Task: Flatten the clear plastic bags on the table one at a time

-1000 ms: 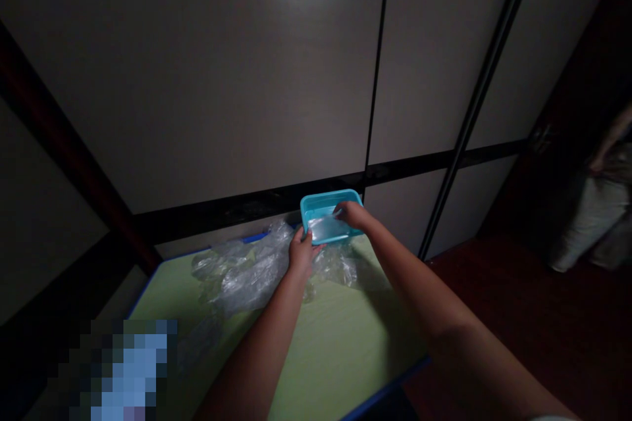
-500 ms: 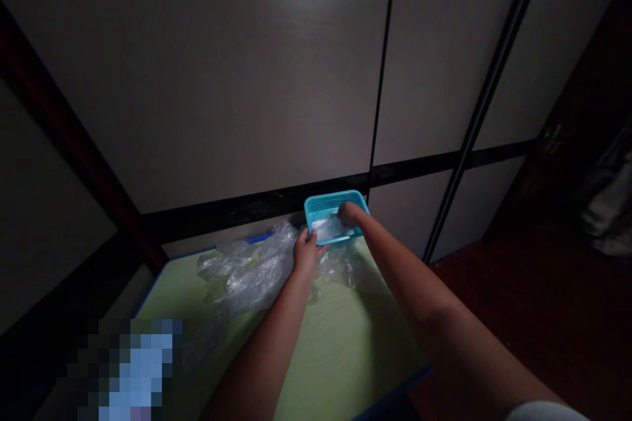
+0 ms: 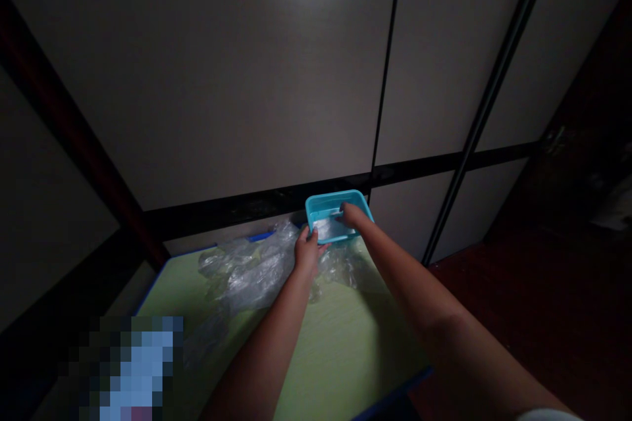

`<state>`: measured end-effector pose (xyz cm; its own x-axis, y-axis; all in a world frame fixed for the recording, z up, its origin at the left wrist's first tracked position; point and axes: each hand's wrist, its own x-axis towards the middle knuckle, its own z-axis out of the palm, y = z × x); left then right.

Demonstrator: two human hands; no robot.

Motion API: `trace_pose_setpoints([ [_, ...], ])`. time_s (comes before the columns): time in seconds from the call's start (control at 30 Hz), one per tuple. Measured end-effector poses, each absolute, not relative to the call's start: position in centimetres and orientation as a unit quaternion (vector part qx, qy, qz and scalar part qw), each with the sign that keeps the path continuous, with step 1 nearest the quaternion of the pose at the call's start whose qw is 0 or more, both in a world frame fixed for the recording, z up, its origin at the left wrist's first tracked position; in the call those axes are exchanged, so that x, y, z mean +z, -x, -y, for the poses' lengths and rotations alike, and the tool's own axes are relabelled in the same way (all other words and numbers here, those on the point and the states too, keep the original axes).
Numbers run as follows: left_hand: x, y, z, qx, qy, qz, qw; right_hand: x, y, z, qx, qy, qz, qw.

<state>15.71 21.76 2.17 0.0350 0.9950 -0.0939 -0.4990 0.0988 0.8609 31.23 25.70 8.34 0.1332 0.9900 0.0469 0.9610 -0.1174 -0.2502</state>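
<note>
A turquoise plastic container (image 3: 336, 197) with an open top is tilted toward me at the far edge of the table. My left hand (image 3: 307, 247) grips its near left corner, thumb on the rim and fingers underneath. Inside lies something whitish and flat (image 3: 328, 229), too blurred to name. My right hand (image 3: 352, 214) reaches over the right side into the container, its fingers curled down by the whitish thing; what they hold is hidden. Crumpled clear plastic wrap (image 3: 261, 279) lies beneath and to the left of my left hand.
The light green table (image 3: 340, 342) has a blue edge. Grey cabinet doors (image 3: 257, 92) with a dark band rise right behind it. A dark red floor (image 3: 474, 316) shows at right, and a pixelated patch covers the lower left.
My right hand has shifted very slightly inside the container. My left hand keeps its hold, and the view has tilted a little.
</note>
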Motion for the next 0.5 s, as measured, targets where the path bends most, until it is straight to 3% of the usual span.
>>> trace_pose_setpoints([
  [0.17, 2.2, -15.8, -21.8, 0.585, -0.330, -0.372, 0.640, 9.9, -31.2, -25.2, 0.074, 0.723, 0.680, 0.100],
  [0.5, 2.6, -15.7, -21.5, 0.583, -0.329, -0.365, 0.647, 10.9, -29.6, -25.3, 0.284, 0.638, 0.710, -0.093],
])
